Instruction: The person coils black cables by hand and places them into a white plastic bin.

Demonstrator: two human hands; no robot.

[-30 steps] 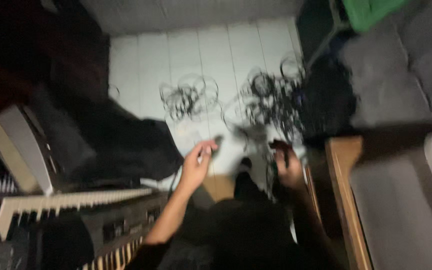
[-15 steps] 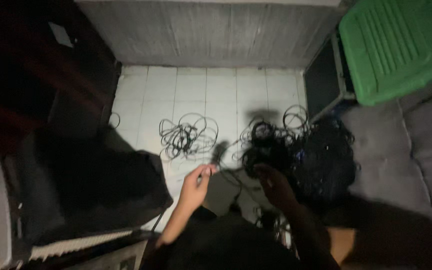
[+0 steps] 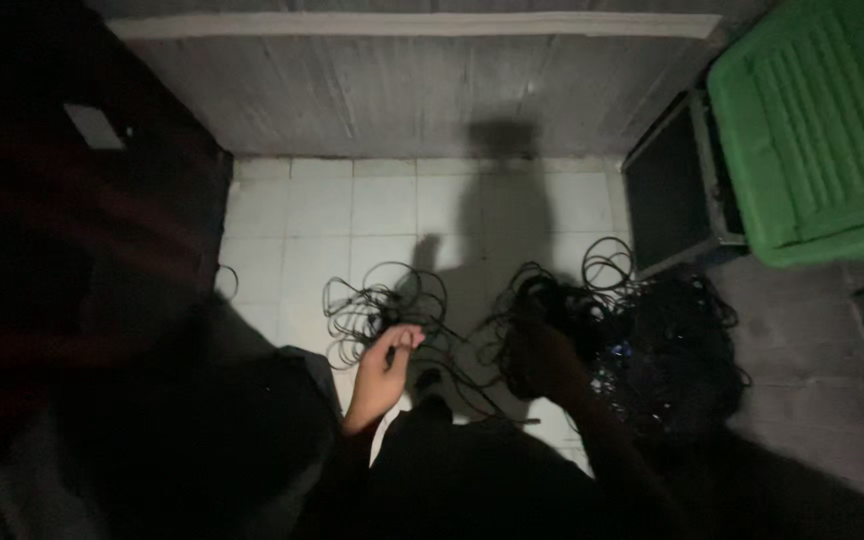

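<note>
A loose coil of black cable (image 3: 377, 305) lies on the white tiled floor (image 3: 352, 215), just beyond the left hand (image 3: 384, 362). Its loops spread wider left to right than near to far, and one strand runs from it back toward the person's fingers. The left hand is half closed, thumb and fingertips pinched together on that thin strand. The right hand (image 3: 542, 358) is in deep shadow, curled down into a second, denser tangle of black cables (image 3: 572, 300); whether it grips anything cannot be told. Farther right, touching that tangle, sits a dark heap of more cable (image 3: 677, 360), partly on the grey carpet (image 3: 802, 400).

Compared with half a second ago, the view sits closer to the floor and tilted farther up the wall, and the left hand has drawn slightly toward the near side; the two coils lie as before.

Counted: two hands, two distinct cable coils plus one heap, one green plastic crate (image 3: 812, 140) at far right, and one black framed case (image 3: 674, 190) beside it.
</note>
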